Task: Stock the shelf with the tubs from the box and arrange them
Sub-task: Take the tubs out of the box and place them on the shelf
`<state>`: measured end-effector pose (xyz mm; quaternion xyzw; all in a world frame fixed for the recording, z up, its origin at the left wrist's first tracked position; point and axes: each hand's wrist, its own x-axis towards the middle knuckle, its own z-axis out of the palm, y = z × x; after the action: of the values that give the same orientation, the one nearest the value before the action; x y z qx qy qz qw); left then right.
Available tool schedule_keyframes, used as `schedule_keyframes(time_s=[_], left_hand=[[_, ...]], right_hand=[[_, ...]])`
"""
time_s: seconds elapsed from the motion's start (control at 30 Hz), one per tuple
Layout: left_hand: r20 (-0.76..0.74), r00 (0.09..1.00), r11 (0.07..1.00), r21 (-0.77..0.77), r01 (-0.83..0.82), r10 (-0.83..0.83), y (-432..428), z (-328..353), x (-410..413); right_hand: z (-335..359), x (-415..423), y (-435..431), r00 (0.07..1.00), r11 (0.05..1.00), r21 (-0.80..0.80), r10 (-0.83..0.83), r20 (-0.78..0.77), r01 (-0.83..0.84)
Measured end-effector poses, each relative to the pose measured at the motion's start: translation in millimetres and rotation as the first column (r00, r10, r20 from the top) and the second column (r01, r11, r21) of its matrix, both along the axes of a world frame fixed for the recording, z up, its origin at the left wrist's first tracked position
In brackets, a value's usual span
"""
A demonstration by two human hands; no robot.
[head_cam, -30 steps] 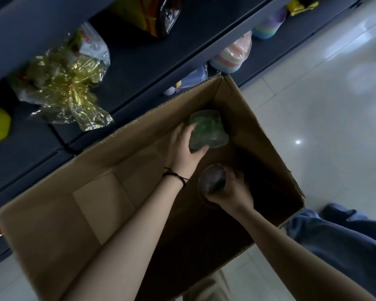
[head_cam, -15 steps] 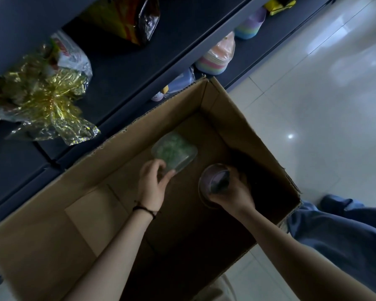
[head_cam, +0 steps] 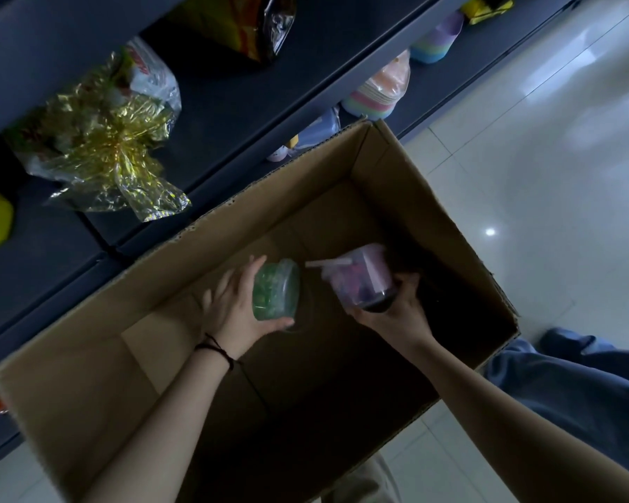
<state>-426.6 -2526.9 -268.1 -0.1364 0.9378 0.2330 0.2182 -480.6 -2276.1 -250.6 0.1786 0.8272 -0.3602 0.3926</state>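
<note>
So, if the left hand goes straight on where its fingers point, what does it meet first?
Likely the far inner wall of the cardboard box. The left hand, gripping the green tub, points its fingers there; depth is unclear.

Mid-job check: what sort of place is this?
Most likely a shop aisle: dark metal shelving carries a gold cellophane gift bundle and stacked pastel cups above a glossy tiled floor, and inside the open cardboard box the left hand holds a green-filled clear tub, the right hand a pink-filled clear tub.

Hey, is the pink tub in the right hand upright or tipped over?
Tipped. The pink tub lies slanted in the right hand, dark end toward the palm.
</note>
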Motion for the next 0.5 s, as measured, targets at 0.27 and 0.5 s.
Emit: schedule_keyframes(time_s=[0.27, 0.5], left_hand=[[0.226, 0.961, 0.949, -0.235, 0.211, -0.158, -9, -8, -10], [0.309, 0.807, 0.742, 0.323, -0.587, 0.504, 11, 5, 24]], right_hand=[[-17, -2, -9, 0.997, 0.998, -0.005, -0.070, 0.028, 0.070], [-17, -11, -18, 1.000, 0.999, 0.045, -0.009, 0.006, 0.009]])
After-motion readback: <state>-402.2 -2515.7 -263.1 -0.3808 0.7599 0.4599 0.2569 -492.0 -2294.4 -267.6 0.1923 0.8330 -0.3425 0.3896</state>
